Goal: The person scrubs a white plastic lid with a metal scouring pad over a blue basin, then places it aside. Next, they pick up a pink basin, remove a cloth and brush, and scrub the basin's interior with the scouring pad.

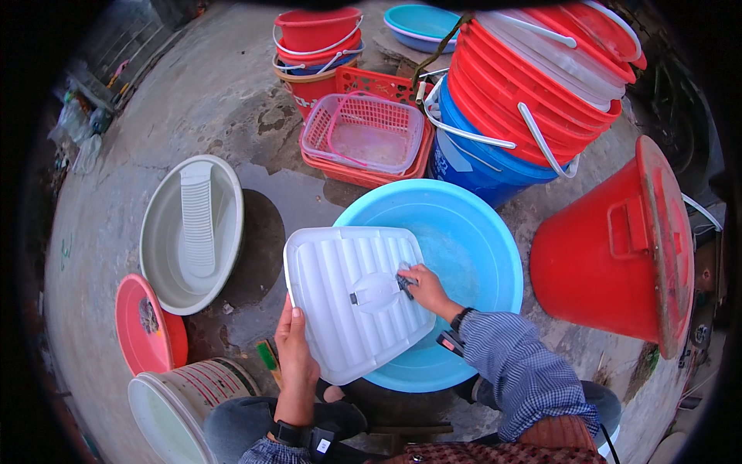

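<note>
A white ribbed plastic lid [330,290] is held tilted over a light-blue plastic basin [493,261]. My left hand [295,342] grips the lid by its left edge, thumb on the upper face. Pinched in the fingers of my right hand [429,290] is a crumpled dark-grey cloth or scouring pad [407,284], pressed on the lid beside its oval raised centre. The fingers partly hide the pad. The lid covers the basin's left part, and the basin holds what looks like shallow water.
Left are a grey basin [156,232] with a built-in washboard, a small red basin [130,330], a white bucket [168,417] and a green-bristled brush [266,355]. Ahead sit plastic baskets [371,139] and stacked red buckets [522,81]. A large lidded red bin [585,249] stands right.
</note>
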